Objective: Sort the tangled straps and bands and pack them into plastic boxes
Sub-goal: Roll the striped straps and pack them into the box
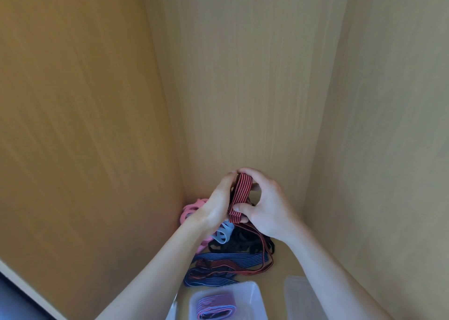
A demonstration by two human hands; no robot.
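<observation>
We are folding the red-and-black striped strap just below frame centre. Our left hand grips the bundle and our right hand pinches its lower end. We should keep the loops flat while the tail lifts from the tangled pile. Wooden walls crowd both sides; open room lies toward the plastic box at bottom centre.

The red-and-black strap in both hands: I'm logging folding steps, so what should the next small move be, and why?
Probably fold one more turn of loose tail onto the bundle. The left hand and right hand pinch the red-and-black strap folded flat, but its tail runs down into the pile, so it looks unready for the clear box.
</observation>
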